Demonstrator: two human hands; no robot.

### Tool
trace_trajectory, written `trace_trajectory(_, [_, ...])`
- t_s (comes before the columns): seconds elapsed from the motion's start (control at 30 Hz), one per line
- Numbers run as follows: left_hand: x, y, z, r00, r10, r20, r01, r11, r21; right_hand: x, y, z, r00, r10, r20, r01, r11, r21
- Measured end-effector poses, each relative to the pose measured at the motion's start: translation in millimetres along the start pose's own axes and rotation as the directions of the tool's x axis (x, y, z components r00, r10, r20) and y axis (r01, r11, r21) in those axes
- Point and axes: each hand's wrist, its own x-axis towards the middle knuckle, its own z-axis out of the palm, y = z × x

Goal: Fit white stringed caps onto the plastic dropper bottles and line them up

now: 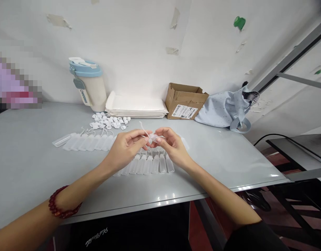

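My right hand (173, 146) is closed round a small translucent plastic bottle (153, 137), mostly covered by its fingers. My left hand (127, 148) pinches a white cap at the bottle's neck end; the fingertips partly hide it. A thin white stalk (143, 126) sticks up between the hands. Under them, a front row of similar small bottles (149, 165) lies on the table, several with thin stalks. Farther left lies another row of bottles (88, 142). Behind that row is a loose pile of small white caps (108, 121).
Along the wall stand a blue-lidded tumbler (93, 89), a stack of white trays or envelopes (138, 106), a cardboard box (185, 103) and a light blue cloth bag (220, 108). The grey table (228, 160) ends at its front edge near my forearms. A metal frame (288, 54) rises at right.
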Motion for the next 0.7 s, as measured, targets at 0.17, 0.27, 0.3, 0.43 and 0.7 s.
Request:
trace_trajectory(0.17, [-0.9, 0.8, 1.9, 1.0, -0.004, -0.025, 0.005, 1.0, 0.015, -0.2, -3.2, -0.5, 0.998, 0.054, 0.027, -0.055, 0.997, 0.048])
trace_trajectory(0.27, [-1.6, 0.7, 3.1, 0.998, -0.029, -0.058, 0.03, 0.999, 0.018, -0.8, -2.9, -1.1, 0.997, 0.063, 0.045, -0.064, 0.997, 0.031])
trace_trajectory(0.3, [-1.7, 0.3, 3.3, 0.998, -0.032, -0.062, 0.033, 0.999, 0.015, -1.0, -2.5, -1.2, 0.997, 0.064, 0.048, -0.065, 0.998, 0.022])
trace_trajectory(0.43, [-1.8, -2.5, 2.8, 0.998, -0.025, -0.054, 0.025, 1.0, -0.008, -1.5, -1.7, -1.0, 0.996, 0.052, 0.069, -0.053, 0.998, 0.022])
trace_trajectory(0.7, [-3.8, 1.8, 2.4, 0.997, 0.063, -0.036, -0.061, 0.997, 0.046, -3.1, -6.6, -0.2, 0.992, 0.04, 0.116, -0.046, 0.998, 0.047])
